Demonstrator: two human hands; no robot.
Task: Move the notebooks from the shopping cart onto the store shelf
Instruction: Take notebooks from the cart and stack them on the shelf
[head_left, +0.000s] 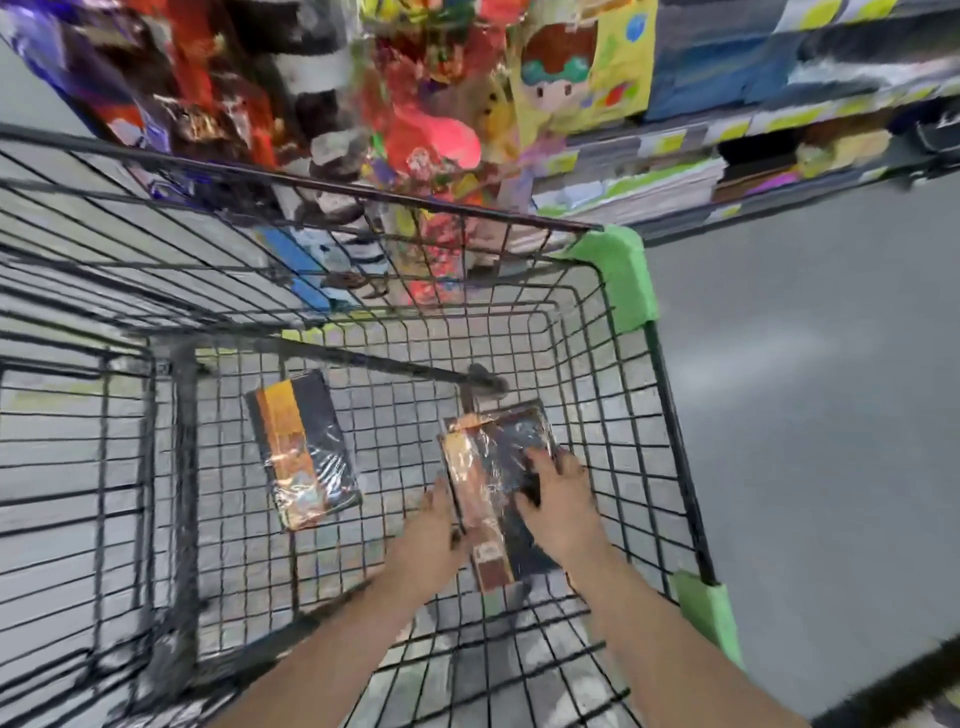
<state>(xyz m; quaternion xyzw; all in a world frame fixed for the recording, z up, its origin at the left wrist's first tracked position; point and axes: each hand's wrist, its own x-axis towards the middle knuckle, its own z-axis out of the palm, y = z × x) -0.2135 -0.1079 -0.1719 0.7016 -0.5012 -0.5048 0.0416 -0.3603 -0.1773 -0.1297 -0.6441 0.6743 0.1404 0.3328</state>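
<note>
Inside the wire cart (631, 415), one wrapped notebook (304, 449) lies flat on the mesh floor at left centre, apart from the hands. To its right, the left hand (431, 535) presses against the left edge of a second notebook (493, 493), fingers curled at its side. The right hand (558, 501) lies spread on that notebook's dark cover, thumb at its near edge. Another notebook seems to lie beneath it. The shelf (727, 130) stands beyond the cart, upper right.

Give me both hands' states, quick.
Left hand: gripping the left edge of the notebook stack.
Right hand: pressed flat on the same stack.
</note>
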